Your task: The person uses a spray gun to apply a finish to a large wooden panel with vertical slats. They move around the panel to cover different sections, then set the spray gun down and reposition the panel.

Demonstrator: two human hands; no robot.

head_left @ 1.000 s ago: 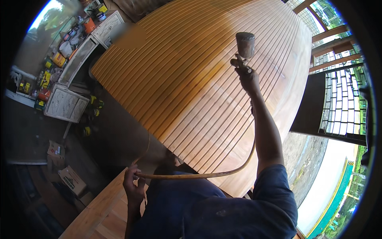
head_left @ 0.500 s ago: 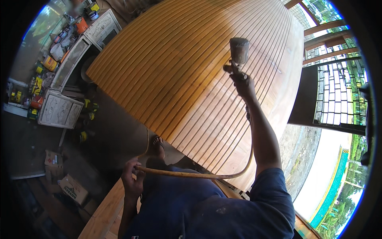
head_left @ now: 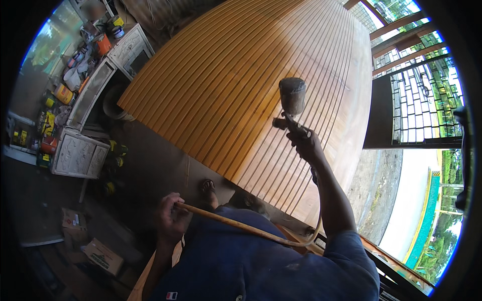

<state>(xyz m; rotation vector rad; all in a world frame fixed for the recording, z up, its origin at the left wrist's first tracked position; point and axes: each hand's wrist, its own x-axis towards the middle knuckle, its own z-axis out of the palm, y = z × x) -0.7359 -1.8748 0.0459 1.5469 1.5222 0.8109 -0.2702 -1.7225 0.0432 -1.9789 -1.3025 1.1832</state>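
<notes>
My right hand (head_left: pixel 307 145) is closed round the grip of a spray gun (head_left: pixel 292 103) with a stained cup on top. It hangs over a large grooved wooden panel (head_left: pixel 201 95), its nozzle toward the left. Left of the gun the panel is glossy amber brown; to its right the wood is pale. A yellowish air hose (head_left: pixel 236 224) runs from below the gun, across the front of my blue shirt, to my left hand (head_left: pixel 172 215). The left fingers are curled round the hose near my waist. The trigger finger is partly hidden.
A carved white cabinet (head_left: pixel 78 153) stands at the left, with paint cans and bottles on and around it. Cardboard boxes (head_left: pixel 103 256) lie on the floor at lower left. Beyond the panel's right side are a block wall (head_left: pixel 424 108) and a concrete path.
My right hand and the spray gun have come nearer to me, down along the line between brown and pale wood. The hose slants more, and the whole view has shifted slightly.
</notes>
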